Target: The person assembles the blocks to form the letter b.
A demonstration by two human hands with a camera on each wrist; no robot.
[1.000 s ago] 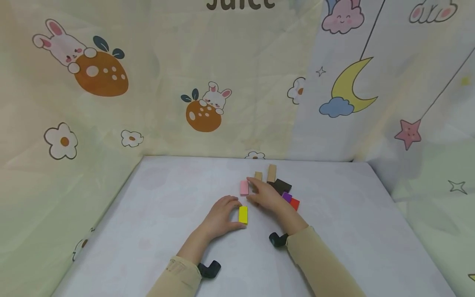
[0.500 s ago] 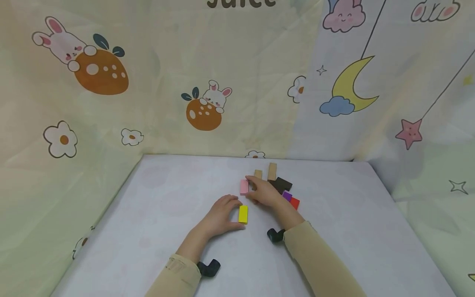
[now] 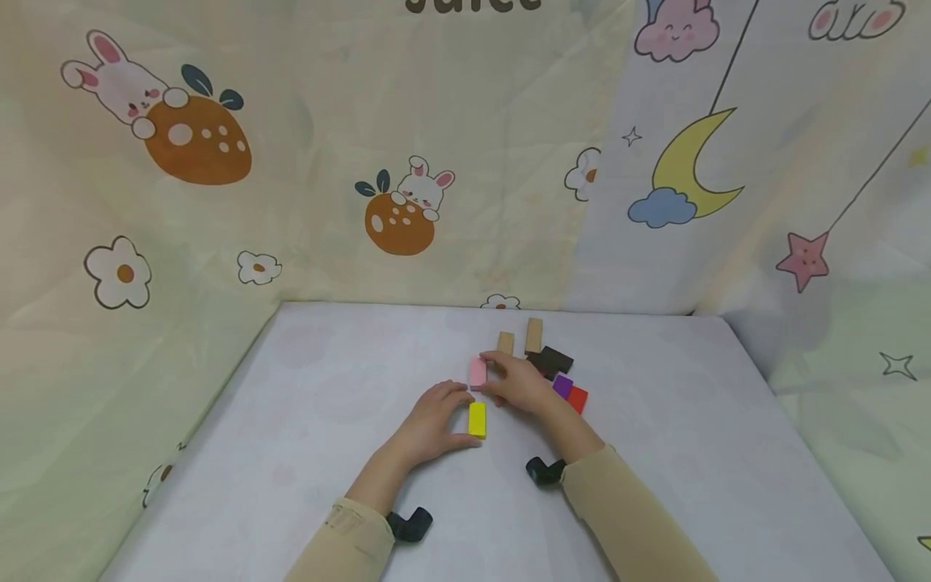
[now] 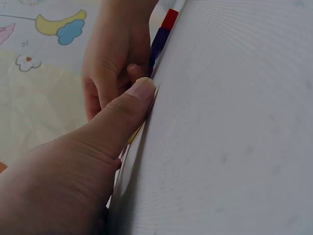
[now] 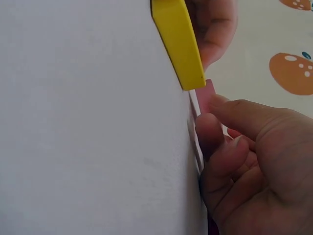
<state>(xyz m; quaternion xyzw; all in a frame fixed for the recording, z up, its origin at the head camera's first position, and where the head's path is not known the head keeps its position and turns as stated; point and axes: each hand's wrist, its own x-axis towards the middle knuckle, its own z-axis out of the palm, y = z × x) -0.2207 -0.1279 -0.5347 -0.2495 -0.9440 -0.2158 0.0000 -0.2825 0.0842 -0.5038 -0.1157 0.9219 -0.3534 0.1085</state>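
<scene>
On the white table a yellow block (image 3: 476,420) lies lengthwise away from me, its side also large in the right wrist view (image 5: 178,41). My left hand (image 3: 429,424) holds it at its ends, the thumb at the near end and the index finger at the far end. Just beyond it is a pink block (image 3: 477,372), which my right hand (image 3: 520,381) pinches between thumb and fingers from the right. A small gap separates pink from yellow in the head view. In the left wrist view my thumb (image 4: 120,110) covers most of the yellow block.
Behind the right hand lie two natural wood blocks (image 3: 534,335) and dark blocks (image 3: 554,361). A purple block (image 3: 562,385) and a red block (image 3: 578,399) lie beside the right wrist. A patterned cloth (image 3: 465,121) hangs behind the table.
The pink block has shifted slightly toward me, nearer the yellow block, and its near end face now shows. The right hand moved with it. The left hand and yellow block stay put.
</scene>
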